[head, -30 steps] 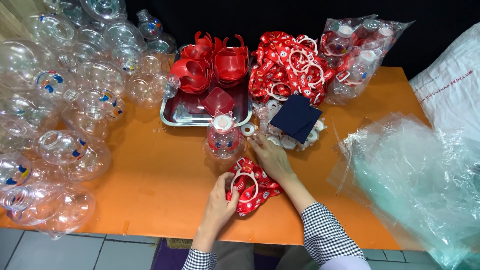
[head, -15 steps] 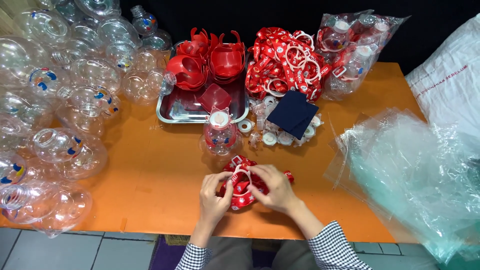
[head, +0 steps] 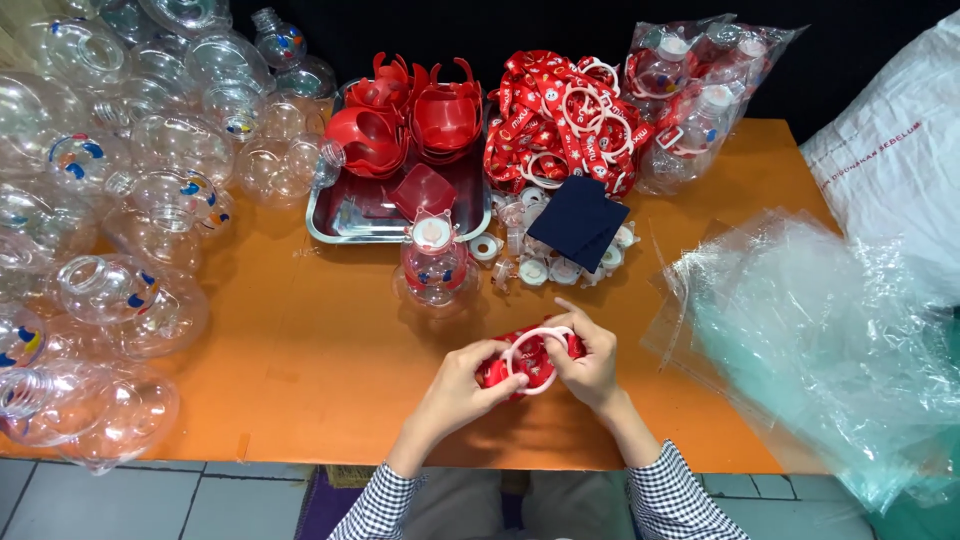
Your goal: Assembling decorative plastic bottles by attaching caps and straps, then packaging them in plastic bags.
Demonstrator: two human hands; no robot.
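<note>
Strap [head: 530,362] with white ring, red, bunched between both my hands above tabletop [head: 300,350] front edge. Left hand [head: 462,378] and right hand [head: 590,358] each in pinching grip on it. One small bottle [head: 433,268] capped nearby; strap pile [head: 560,120], bottle heap [head: 130,200] remain, so early stage by my judgement.

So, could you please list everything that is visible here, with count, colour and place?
red strap with white ring: one, held by both hands, front centre
clear bottle with white cap: one, standing before the tray
metal tray: one, silver, holding red plastic parts
pile of red straps: many, with white rings, right of the tray
dark blue square: one, lying on white caps
clear round bottles: many, left side
bag of bottles: one, clear, back right
clear plastic bags: a heap, right side
table: orange
left hand: grip on the strap
right hand: grip on the strap
</note>
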